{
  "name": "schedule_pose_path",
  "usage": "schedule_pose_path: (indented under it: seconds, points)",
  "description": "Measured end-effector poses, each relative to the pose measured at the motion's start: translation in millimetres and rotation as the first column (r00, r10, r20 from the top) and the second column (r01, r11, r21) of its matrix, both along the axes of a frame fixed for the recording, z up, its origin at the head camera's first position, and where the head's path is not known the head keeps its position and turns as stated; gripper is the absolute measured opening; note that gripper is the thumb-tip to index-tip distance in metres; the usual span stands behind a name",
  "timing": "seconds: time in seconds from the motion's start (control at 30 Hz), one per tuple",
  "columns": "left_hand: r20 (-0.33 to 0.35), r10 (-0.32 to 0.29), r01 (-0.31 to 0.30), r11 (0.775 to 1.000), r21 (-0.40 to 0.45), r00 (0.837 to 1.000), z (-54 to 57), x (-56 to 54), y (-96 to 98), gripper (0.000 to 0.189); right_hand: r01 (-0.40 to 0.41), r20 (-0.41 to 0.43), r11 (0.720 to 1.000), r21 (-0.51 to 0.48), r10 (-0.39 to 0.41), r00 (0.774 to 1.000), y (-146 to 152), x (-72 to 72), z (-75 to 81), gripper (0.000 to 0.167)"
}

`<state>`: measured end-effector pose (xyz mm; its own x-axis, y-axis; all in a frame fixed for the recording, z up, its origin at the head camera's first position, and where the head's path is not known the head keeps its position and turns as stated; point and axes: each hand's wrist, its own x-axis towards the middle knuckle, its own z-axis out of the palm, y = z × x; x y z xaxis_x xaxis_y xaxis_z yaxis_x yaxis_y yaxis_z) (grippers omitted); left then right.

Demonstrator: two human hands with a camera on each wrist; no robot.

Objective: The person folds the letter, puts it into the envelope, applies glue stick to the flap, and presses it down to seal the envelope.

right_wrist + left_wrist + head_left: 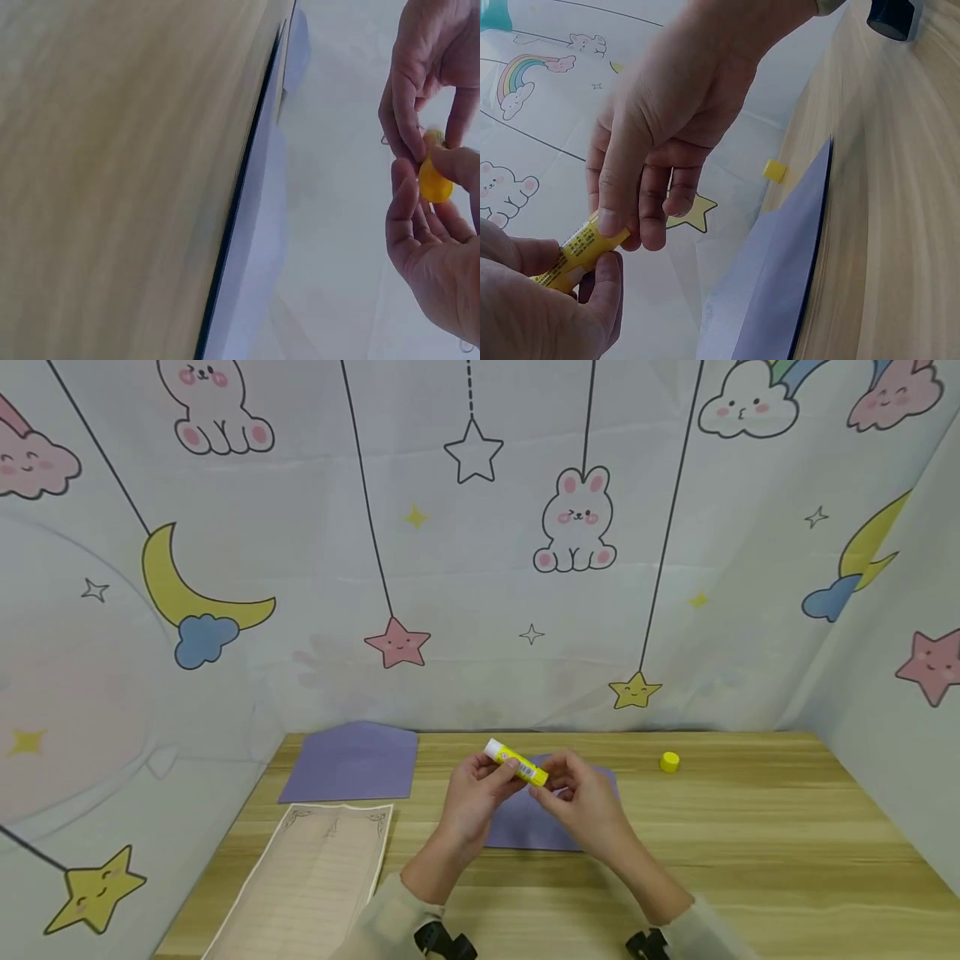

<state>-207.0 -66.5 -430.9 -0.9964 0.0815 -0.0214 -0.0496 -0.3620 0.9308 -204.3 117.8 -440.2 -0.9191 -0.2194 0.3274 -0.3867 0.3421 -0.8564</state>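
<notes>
A yellow glue stick is held tilted above the table, its uncapped white end pointing up and left. My left hand grips the barrel, thumb laid along it. At the lower yellow end, my right hand pinches the stick between thumb and fingers. The left wrist view has the right hand reaching down to the stick's end, with small print visible on the barrel. Seen from the right wrist, the rounded yellow end sits at the right thumb. Beneath both hands lies a purple envelope, partly hidden.
The yellow cap stands at the back right of the wooden table. A second purple envelope lies at the back left. In front of it is a lined sheet of letter paper with ornate corners. A printed curtain hangs behind.
</notes>
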Motion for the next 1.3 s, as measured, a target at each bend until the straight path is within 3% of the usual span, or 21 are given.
schedule_pose_path:
  seconds: [0.07, 0.13, 0.2, 0.3, 0.37, 0.43, 0.57, 0.67, 0.77, 0.9, 0.97, 1.1, 1.17, 1.23, 1.3]
  points:
    - [-0.004, -0.009, 0.009, 1.000, 0.000, 1.000, 0.3, 0.4, -0.1, 0.035, -0.035, 0.068, 0.998, -0.061, 0.039, 0.997, 2.3, -1.6, -0.8, 0.025]
    - [-0.008, -0.017, 0.017, 1.000, -0.003, 1.000, 0.4, 0.7, -0.1, 0.036, -0.077, 0.190, 0.983, -0.167, 0.109, 0.976, 5.6, -4.0, -1.2, 0.025]
    - [-0.009, -0.021, 0.021, 1.000, -0.007, 1.000, 0.6, 1.3, 0.0, 0.037, -0.099, 0.323, 0.951, -0.295, 0.196, 0.926, 8.9, -6.7, -1.6, 0.029]
    - [-0.009, -0.025, 0.025, 1.000, -0.011, 1.000, 0.4, 2.1, 0.1, 0.038, -0.052, 0.475, 0.896, -0.440, 0.282, 0.833, 11.2, -9.0, -1.6, 0.035]
    - [-0.006, -0.023, 0.023, 1.000, -0.011, 1.000, 0.3, 2.1, 0.3, 0.039, -0.036, 0.502, 0.885, -0.464, 0.296, 0.812, 10.9, -8.8, -1.7, 0.038]
    - [-0.003, -0.018, 0.018, 1.000, -0.009, 1.000, 0.3, 1.6, 0.5, 0.039, -0.045, 0.473, 0.908, -0.416, 0.259, 0.842, 9.2, -7.2, -1.4, 0.039]
    - [0.003, 0.005, -0.005, 1.000, -0.013, 1.000, 1.1, 0.5, 0.5, 0.039, -0.052, 0.259, 0.981, -0.186, 0.100, 0.961, 3.4, -2.2, -0.2, 0.042]
    - [0.005, 0.011, -0.011, 1.000, -0.015, 1.000, 1.3, -0.2, 0.6, 0.038, -0.007, 0.128, 0.996, -0.086, 0.018, 0.992, -0.5, 0.2, 0.1, 0.036]
    - [0.004, 0.007, -0.007, 1.000, -0.016, 1.000, 1.2, -0.5, 0.8, 0.038, 0.005, 0.113, 0.996, -0.087, 0.004, 0.994, -1.8, -0.2, -0.5, 0.030]
    - [-0.004, -0.002, 0.002, 1.000, -0.012, 1.000, 1.0, -0.4, 0.7, 0.039, -0.027, 0.208, 0.987, -0.160, 0.060, 0.976, 0.7, -3.3, -2.0, 0.026]
    - [-0.008, -0.008, 0.007, 1.000, -0.011, 1.000, 0.9, -0.4, 0.5, 0.039, -0.049, 0.301, 0.971, -0.235, 0.120, 0.946, 2.9, -5.5, -2.9, 0.028]
    - [-0.018, -0.017, 0.016, 1.000, -0.017, 1.000, 0.3, 0.0, 0.2, 0.038, -0.023, 0.485, 0.910, -0.414, 0.241, 0.840, 6.2, -8.8, -4.5, 0.038]
    - [-0.017, -0.016, 0.015, 1.000, -0.022, 1.000, -0.4, 0.3, 0.2, 0.038, -0.004, 0.518, 0.894, -0.448, 0.264, 0.814, 6.5, -8.3, -3.8, 0.040]
    - [-0.011, -0.010, 0.010, 1.000, -0.024, 1.000, -1.3, 0.4, 0.2, 0.039, -0.006, 0.501, 0.907, -0.420, 0.238, 0.832, 5.7, -6.5, -2.6, 0.041]
    - [-0.005, 0.001, -0.001, 1.000, -0.025, 1.000, -1.7, 0.5, 0.2, 0.041, -0.020, 0.436, 0.939, -0.343, 0.177, 0.882, 4.2, -4.1, -1.1, 0.044]
